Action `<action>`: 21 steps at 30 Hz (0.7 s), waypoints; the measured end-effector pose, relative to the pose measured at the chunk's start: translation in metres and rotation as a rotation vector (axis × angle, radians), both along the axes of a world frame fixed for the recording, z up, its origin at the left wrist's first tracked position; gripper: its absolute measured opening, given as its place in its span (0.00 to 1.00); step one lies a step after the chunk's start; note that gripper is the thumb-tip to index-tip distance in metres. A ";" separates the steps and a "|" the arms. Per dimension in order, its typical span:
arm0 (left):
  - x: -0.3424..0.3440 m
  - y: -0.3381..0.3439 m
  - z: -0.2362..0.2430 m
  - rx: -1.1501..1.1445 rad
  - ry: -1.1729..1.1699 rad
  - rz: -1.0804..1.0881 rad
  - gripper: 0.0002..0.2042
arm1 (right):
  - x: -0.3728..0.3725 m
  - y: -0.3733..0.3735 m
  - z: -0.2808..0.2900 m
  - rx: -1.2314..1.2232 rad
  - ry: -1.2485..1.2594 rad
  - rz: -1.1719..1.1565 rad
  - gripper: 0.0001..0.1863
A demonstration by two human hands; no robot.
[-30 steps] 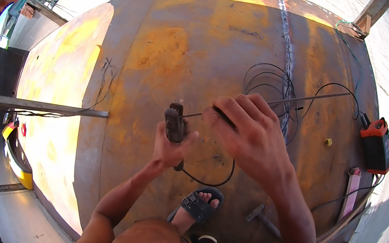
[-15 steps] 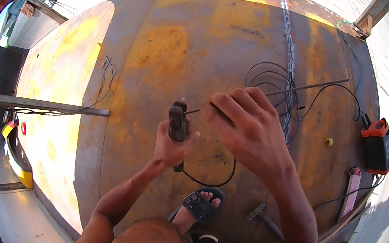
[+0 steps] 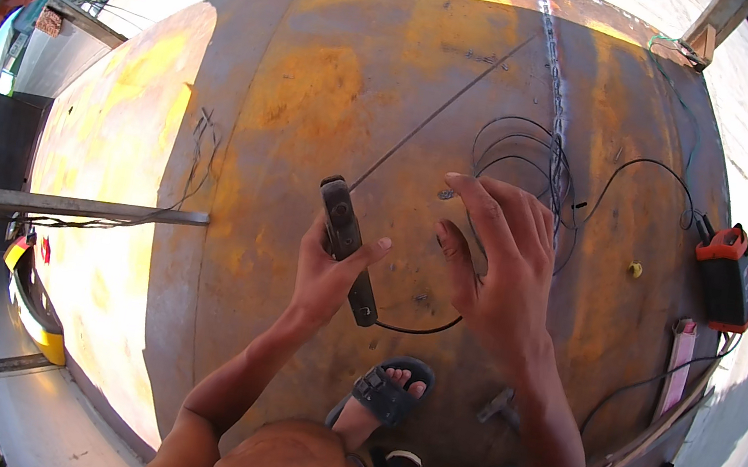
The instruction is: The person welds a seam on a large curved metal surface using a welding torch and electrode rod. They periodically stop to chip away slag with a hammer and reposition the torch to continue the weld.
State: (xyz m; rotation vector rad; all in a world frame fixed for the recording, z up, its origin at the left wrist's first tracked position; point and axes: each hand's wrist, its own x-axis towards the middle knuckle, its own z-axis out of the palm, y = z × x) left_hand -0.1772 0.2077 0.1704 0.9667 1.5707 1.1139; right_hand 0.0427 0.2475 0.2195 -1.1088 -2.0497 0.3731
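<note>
Swung round since the earlier frame, the rod (image 3: 442,112) pointed up and to the right, out of the right hand (image 3: 508,258), and the holder (image 3: 342,219) had tilted, its tail slanting right. Beneath everything spread the rust-stained plate (image 3: 317,99); at its right side sat the black-and-orange welder (image 3: 723,278). Smaller than these, the rod ran slantwise over the plate, its near end meeting the holder's head just above the left hand (image 3: 320,274); whether the holder's bite gripped it, I could not tell. Left fingers wrapped the holder, thumb lying across toward the right. That hand was the nearer to the rod. Off to the rod's lower right, the right hand held nothing, thumb and fingers parted. Smaller still, a hammer (image 3: 497,407) lay beside the right forearm.
</note>
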 end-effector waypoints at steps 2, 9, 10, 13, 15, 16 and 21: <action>0.022 0.006 0.012 0.003 -0.119 0.020 0.20 | 0.007 -0.027 -0.014 -0.274 0.137 0.053 0.36; 0.089 0.019 0.075 0.375 -0.184 -0.572 0.29 | 0.021 -0.040 -0.001 -0.559 0.493 -0.251 0.41; 0.090 0.029 0.077 0.449 -0.066 -0.671 0.29 | 0.034 -0.032 0.009 -0.623 0.562 -0.320 0.38; 0.108 0.071 0.035 0.513 0.170 -0.617 0.34 | 0.117 -0.032 0.009 -0.554 0.851 -0.374 0.25; 0.115 0.106 -0.010 0.391 0.371 -0.365 0.43 | 0.160 -0.042 0.045 -0.573 0.857 -0.458 0.23; 0.107 0.128 -0.046 0.250 0.507 -0.336 0.49 | 0.172 -0.044 0.056 -0.544 0.859 -0.512 0.23; 0.131 0.232 -0.169 0.004 0.618 -0.325 0.62 | 0.260 -0.088 0.124 -0.412 0.676 -0.697 0.20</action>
